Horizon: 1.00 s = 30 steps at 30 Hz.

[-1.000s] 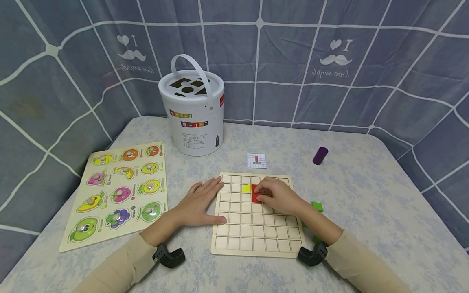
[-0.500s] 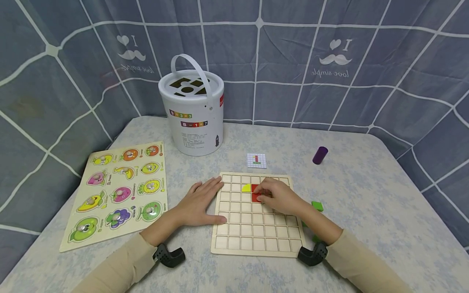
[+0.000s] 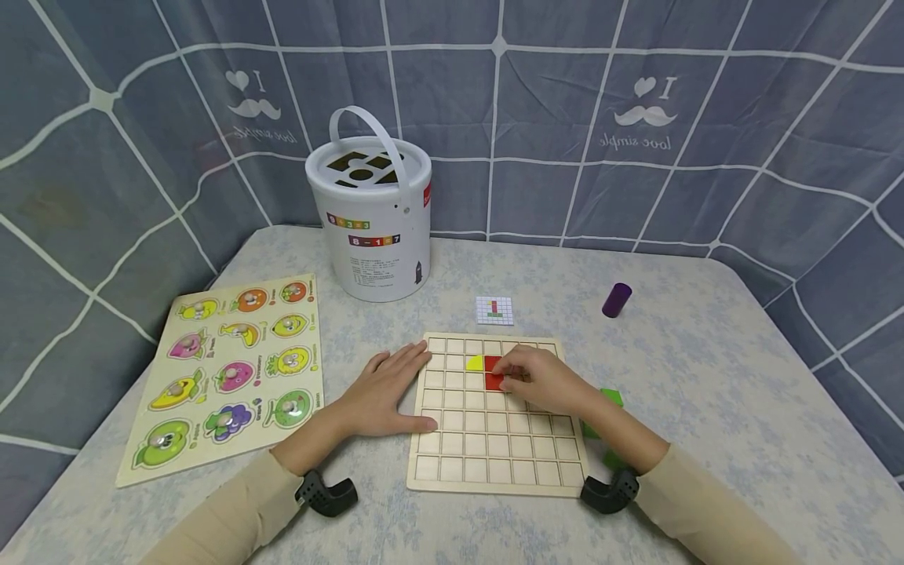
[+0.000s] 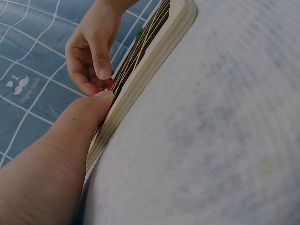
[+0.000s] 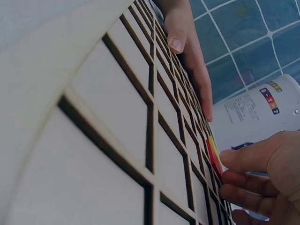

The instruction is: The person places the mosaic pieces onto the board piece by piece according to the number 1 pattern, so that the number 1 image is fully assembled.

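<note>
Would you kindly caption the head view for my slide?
Left hand resting against the grid board, right hand at red pieces.

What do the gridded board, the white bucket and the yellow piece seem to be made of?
Gridded board: pale, matte wood, probably plywood; its edge shows layers.
White bucket: likely plastic, smooth with a soft sheen, and a moulded-looking handle.
Yellow piece: painted wood or plastic; evenly coloured with no visible grain, so I can't tell which.
</note>
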Each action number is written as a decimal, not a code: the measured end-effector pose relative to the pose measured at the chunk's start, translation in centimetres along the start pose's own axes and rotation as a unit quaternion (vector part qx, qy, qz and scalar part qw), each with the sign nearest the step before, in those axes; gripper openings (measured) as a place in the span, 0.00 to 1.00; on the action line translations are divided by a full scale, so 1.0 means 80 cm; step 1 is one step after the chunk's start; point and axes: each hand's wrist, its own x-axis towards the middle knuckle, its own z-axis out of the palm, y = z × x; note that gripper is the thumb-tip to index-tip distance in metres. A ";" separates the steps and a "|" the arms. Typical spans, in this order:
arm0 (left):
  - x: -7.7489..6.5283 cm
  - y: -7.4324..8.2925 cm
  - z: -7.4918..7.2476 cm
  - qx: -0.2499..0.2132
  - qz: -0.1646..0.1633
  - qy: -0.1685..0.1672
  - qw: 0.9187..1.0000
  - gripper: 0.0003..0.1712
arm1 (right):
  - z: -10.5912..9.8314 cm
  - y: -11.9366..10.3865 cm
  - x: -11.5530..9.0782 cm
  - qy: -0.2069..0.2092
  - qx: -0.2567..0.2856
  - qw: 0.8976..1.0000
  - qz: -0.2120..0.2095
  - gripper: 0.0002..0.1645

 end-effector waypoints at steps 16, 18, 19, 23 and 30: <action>0.000 0.001 0.000 -0.006 0.000 0.002 1.000 0.60 | -0.027 0.009 -0.037 0.019 0.017 0.999 0.037 0.09; 0.000 0.001 0.000 -0.005 -0.001 0.001 1.000 0.59 | -0.031 0.012 -0.044 0.025 0.018 0.999 0.042 0.09; 0.000 0.001 0.001 -0.005 -0.002 0.001 1.000 0.59 | -0.033 0.014 -0.048 0.028 0.018 0.999 0.042 0.09; 0.000 0.001 0.001 -0.007 -0.003 -0.002 1.000 0.59 | -0.040 0.020 -0.063 0.043 0.018 0.998 0.049 0.09; 0.000 0.001 0.000 -0.006 -0.005 -0.002 1.000 0.60 | -0.050 0.028 -0.086 0.067 0.012 0.996 0.056 0.10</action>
